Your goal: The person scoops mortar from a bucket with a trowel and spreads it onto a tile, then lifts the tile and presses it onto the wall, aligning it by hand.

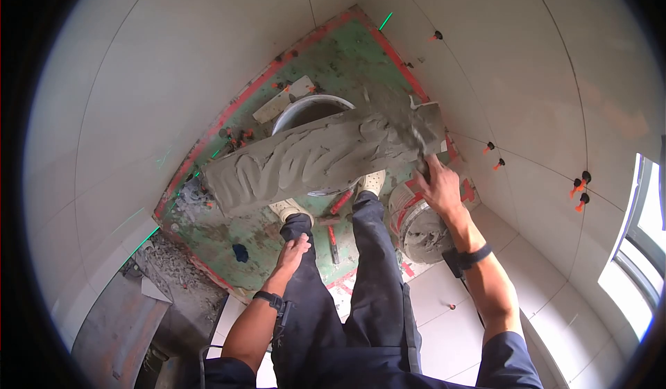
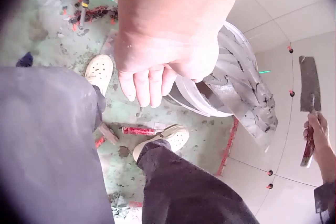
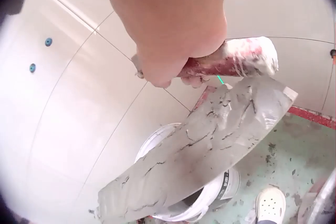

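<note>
My right hand (image 1: 442, 186) grips a trowel (image 2: 310, 85) by its red, mortar-smeared handle (image 3: 231, 61). In the head view its blade overlaps the right end of a long tile strip (image 1: 298, 163). Wet grey mortar covers the strip, ridged and swirled along its length. A white bucket (image 1: 331, 100) stands beneath the strip, which lies across its top. My left hand (image 1: 294, 254) hangs over the left knee with nothing in it, its fingers (image 2: 142, 85) loosely bent.
A second bucket (image 1: 424, 233) with mortar inside stands right of my feet. Between the feet lie a red-handled tool (image 1: 333, 243) and a red cylinder (image 1: 341, 202). Tiled walls (image 1: 208, 63) with orange-and-black clips (image 1: 585, 178) close in both sides. Rubble (image 1: 184, 271) lies at lower left.
</note>
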A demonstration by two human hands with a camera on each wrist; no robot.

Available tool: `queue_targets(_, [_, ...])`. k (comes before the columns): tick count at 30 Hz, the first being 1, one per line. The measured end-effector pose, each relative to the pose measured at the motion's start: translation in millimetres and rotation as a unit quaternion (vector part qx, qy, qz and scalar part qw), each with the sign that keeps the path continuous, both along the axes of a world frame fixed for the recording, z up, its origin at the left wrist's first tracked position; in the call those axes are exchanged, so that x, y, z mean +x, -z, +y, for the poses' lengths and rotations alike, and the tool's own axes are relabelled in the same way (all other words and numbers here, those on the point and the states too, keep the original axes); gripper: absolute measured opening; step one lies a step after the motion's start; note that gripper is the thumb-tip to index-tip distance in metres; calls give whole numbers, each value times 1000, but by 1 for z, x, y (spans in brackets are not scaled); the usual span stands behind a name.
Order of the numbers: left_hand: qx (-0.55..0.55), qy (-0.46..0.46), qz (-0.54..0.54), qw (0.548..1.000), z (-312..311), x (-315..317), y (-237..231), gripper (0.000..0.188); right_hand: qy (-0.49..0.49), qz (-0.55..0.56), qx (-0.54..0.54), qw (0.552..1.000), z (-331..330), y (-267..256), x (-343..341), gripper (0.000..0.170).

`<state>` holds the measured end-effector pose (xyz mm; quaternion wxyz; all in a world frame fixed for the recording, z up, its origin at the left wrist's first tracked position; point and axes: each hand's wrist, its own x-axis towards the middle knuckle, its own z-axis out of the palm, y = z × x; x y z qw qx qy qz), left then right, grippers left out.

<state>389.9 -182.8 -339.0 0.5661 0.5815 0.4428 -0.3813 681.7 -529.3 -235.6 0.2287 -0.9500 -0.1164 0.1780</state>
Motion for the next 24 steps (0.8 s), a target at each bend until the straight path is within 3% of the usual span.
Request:
queue_targets(6, [22,2,45,999,6,11,-22,62,-34,27,-124,991,42,21,59,37])
queue_targets(9, [2,0,15,1000,2,23,-34,64,25,51,-37,998,34,3,35,39])
queue_targets(13, [-3,9,-1,1000,0,29,-30,65,76,81,1,994,4,9,-13,41])
queue_targets(15, [-9,3,-4,1000,2,22,-18,64,106,145,-59,982,-2,14,-28,40])
queue_targets(20, [-12,11,-1,1000,-1,13,-15,62,105,154,-121,975,-24,39,-25,37])
queue_targets(22, [-1,-24,21,999,-4,20,-19,51,104,140,-132,976,-35,40,-14,36])
queue_targets(24, [4,10,25,1000,-6,22,-21,57,104,153,-158,970,-46,33,-6,35])
